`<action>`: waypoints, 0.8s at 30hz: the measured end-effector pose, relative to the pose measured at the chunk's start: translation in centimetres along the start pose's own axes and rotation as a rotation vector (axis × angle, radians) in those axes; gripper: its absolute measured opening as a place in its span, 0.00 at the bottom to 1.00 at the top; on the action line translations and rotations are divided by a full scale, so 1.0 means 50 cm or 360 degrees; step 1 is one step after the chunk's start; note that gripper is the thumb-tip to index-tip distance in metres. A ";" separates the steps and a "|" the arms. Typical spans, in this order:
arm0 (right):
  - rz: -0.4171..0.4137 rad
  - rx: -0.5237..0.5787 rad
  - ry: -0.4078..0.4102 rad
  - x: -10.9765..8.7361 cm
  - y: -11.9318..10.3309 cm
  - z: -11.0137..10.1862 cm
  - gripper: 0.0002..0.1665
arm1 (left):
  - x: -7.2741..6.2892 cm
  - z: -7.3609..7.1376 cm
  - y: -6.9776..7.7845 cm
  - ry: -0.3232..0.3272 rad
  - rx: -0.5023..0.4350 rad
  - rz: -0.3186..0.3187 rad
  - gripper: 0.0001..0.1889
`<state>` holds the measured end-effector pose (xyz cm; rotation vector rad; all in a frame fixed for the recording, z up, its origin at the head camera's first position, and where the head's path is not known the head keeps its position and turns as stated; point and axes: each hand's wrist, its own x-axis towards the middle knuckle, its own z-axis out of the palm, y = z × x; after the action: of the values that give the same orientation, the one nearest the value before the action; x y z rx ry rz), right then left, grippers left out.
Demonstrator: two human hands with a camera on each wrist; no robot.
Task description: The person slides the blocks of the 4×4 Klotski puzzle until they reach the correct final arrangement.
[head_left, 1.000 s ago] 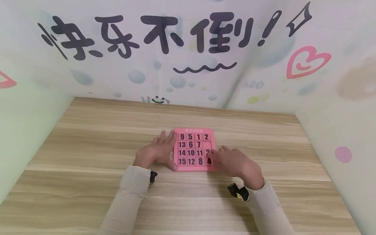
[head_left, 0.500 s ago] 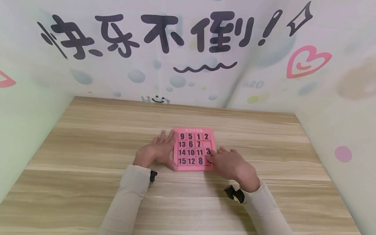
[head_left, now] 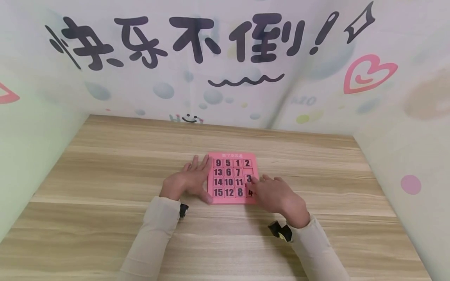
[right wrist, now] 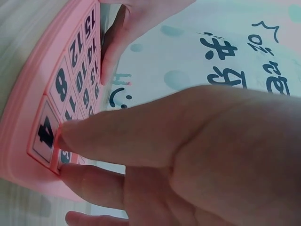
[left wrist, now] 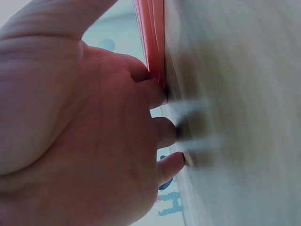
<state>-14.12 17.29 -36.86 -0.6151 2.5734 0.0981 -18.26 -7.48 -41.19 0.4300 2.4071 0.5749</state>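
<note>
A pink number sliding puzzle [head_left: 233, 201] lies flat on the table, with black-numbered tiles in rows. On its left side, my left hand [head_left: 186, 182] rests with spread fingers, thumb at the near corner and fingertips at the far part of the edge. My right hand [head_left: 275, 195] reaches in from the right, thumb and index fingertips pressing on the tile marked 3 [head_left: 249, 178]. That tile sits partly up in the gap below the tile marked 2 [head_left: 247, 163]. In the right wrist view, the tile marked 4 [right wrist: 45, 132] lies just nearer than those fingertips.
The wood-grain table [head_left: 123, 156] runs back to a white printed backdrop [head_left: 140, 97] with large black characters. White walls flank both sides. Each wrist carries a small black device [head_left: 281, 231] by a light sleeve [head_left: 318, 248].
The tile marked 3 has slid away from me, into the gap. My right hand has shifted slightly left, and the 4 shows partly again after being covered. My left hand stays put.
</note>
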 end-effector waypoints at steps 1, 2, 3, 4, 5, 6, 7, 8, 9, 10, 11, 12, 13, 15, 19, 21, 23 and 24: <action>-0.0005 0.0000 0.0008 0.001 0.001 0.000 0.26 | 0.000 0.000 0.000 0.0000 0.0001 0.0001 0.69; -0.0008 0.0002 0.0014 0.002 0.002 0.001 0.26 | 0.000 0.000 0.000 0.0000 0.0003 0.0002 0.70; -0.0010 0.0008 0.0021 0.002 0.003 0.001 0.26 | 0.000 0.000 0.001 -0.0001 0.0004 0.0002 0.70; -0.0013 0.0012 0.0029 0.003 0.003 0.001 0.26 | 0.000 0.000 0.001 0.0000 0.0005 0.0002 0.70; -0.0016 0.0018 0.0035 0.003 0.004 0.002 0.26 | 0.000 0.000 0.001 -0.0001 0.0006 0.0001 0.70; -0.0017 0.0025 0.0040 0.004 0.004 0.002 0.26 | -0.001 0.000 0.001 -0.0002 0.0007 0.0000 0.70; -0.0018 0.0026 0.0044 0.004 0.005 0.002 0.26 | -0.001 0.000 0.001 -0.0002 0.0007 -0.0002 0.69; -0.0019 0.0025 0.0050 0.005 0.006 0.003 0.26 | -0.001 0.000 0.001 -0.0002 0.0006 -0.0004 0.69; -0.0021 0.0023 0.0055 0.005 0.007 0.003 0.26 | -0.001 0.000 0.001 -0.0001 0.0006 -0.0005 0.69; -0.0022 0.0024 0.0059 0.006 0.007 0.004 0.26 | 0.000 0.000 0.001 0.0000 0.0006 -0.0006 0.69; -0.0020 0.0027 0.0063 0.007 0.008 0.004 0.26 | 0.000 0.000 0.002 0.0000 0.0005 -0.0008 0.69; -0.0019 0.0029 0.0069 0.008 0.009 0.005 0.26 | 0.000 0.000 0.002 0.0000 0.0006 -0.0009 0.69; -0.0018 0.0032 0.0074 0.008 0.009 0.006 0.27 | 0.000 0.000 0.002 0.0000 0.0006 -0.0011 0.69; -0.0018 0.0045 0.0081 0.010 0.010 0.007 0.27 | 0.000 0.001 0.002 -0.0001 0.0009 -0.0011 0.69; -0.0058 0.0022 0.0119 0.012 0.012 0.009 0.26 | 0.002 0.000 0.002 -0.0008 0.0004 -0.0005 0.70; -0.0080 0.0006 0.0143 0.013 0.013 0.010 0.26 | 0.002 0.000 0.002 -0.0010 0.0001 -0.0004 0.70; -0.0095 -0.0007 0.0160 0.014 0.013 0.011 0.25 | 0.002 -0.001 0.002 -0.0013 0.0001 -0.0005 0.70; -0.0093 0.0000 0.0160 0.015 0.013 0.011 0.25 | 0.002 -0.001 0.002 -0.0016 0.0003 -0.0008 0.70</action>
<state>-14.74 17.67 -37.72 -0.7113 2.6492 0.0489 -18.36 -7.35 -41.15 0.4264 2.3988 0.5672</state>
